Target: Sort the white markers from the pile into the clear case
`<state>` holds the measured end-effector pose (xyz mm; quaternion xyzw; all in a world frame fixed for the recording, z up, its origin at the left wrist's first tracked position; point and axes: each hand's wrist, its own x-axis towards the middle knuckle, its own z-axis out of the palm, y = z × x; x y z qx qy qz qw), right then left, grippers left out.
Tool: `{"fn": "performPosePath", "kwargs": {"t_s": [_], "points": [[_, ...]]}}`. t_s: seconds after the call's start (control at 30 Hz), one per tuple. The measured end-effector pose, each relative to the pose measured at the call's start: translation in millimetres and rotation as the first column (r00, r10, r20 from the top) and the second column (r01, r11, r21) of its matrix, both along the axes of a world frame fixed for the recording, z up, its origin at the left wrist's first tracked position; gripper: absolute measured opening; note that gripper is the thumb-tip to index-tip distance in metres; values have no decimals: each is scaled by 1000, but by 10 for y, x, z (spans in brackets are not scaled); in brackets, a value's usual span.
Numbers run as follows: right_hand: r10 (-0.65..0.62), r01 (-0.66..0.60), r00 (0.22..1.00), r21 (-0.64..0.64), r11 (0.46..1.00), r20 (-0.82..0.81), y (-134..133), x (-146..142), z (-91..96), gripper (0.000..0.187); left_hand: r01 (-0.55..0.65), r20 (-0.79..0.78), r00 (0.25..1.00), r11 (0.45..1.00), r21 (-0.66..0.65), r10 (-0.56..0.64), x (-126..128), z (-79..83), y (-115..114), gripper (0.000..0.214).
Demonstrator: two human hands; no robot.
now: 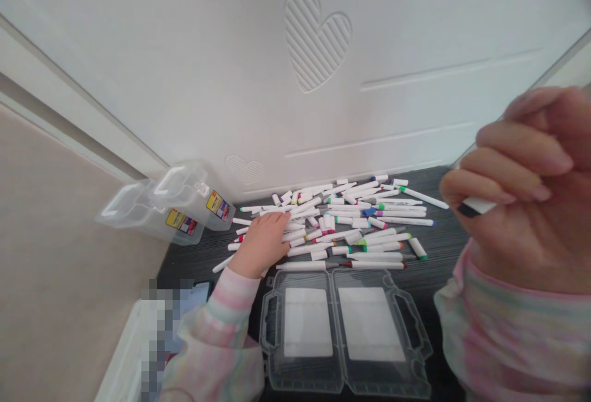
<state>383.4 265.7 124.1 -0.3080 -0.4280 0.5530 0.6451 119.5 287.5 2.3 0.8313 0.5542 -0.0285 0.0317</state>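
White markers and loose caps with colored ends lie in a wide heap (344, 211) on a dark wood-grain surface. Reaching over the heap's left side, my left hand (261, 245) touches the markers with its fingers stretched out, fingertips partly lost among them. My right hand (526, 186) is raised at the right, close to the camera, its fingers curled to the palm. From that fist pokes a short white marker cap (482, 205) with a black end; the rest of it is hidden. An unfolded clear plastic case (342, 334) with two white inserts lies in front of the heap.
Two clear plastic containers (184, 205) with yellow labels stand at the left against the wall. Behind the surface rises a white panel (221, 69) with raised hearts. A partly blurred-out object (194, 303) lies beside my left forearm.
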Motion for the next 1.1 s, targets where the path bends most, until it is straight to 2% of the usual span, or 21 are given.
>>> {"fn": "performPosePath", "kwargs": {"t_s": [0.07, 0.17, 0.3, 0.53, 0.77, 0.9, 1.1], "points": [[1, -8, 985, -37, 999, -171, -36, -167, 50, 34, 4, -1, 1000, 1000, -13, -4, 30, 34, 81, 48], [0, -16, 972, -63, 998, -237, -58, -240, 61, 33, -4, -9, 1000, 1000, -20, 4, 58, 62, 152, 35], [-13, 0, 971, -53, 999, -240, -36, -244, 50, 34, -12, -19, 1000, 1000, -20, 12, 60, 56, 205, 21], [-5, -9, 981, -70, 998, -196, 3, -321, -7, 33, -18, 12, 1000, 1000, 11, 18, -31, -37, 312, 27], [21, -35, 988, -92, 995, -155, 43, -363, -60, 33, -44, 79, 996, 999, 27, 41, -125, -62, 351, 25], [63, -78, 988, -102, 992, -142, 54, -388, -79, 32, -81, 101, 992, 996, 36, 77, -132, -80, 351, 28], [79, -94, 989, -118, 989, -122, 59, -395, -83, 23, -115, 119, 987, 993, 27, 111, -185, -37, 332, 46]]}}
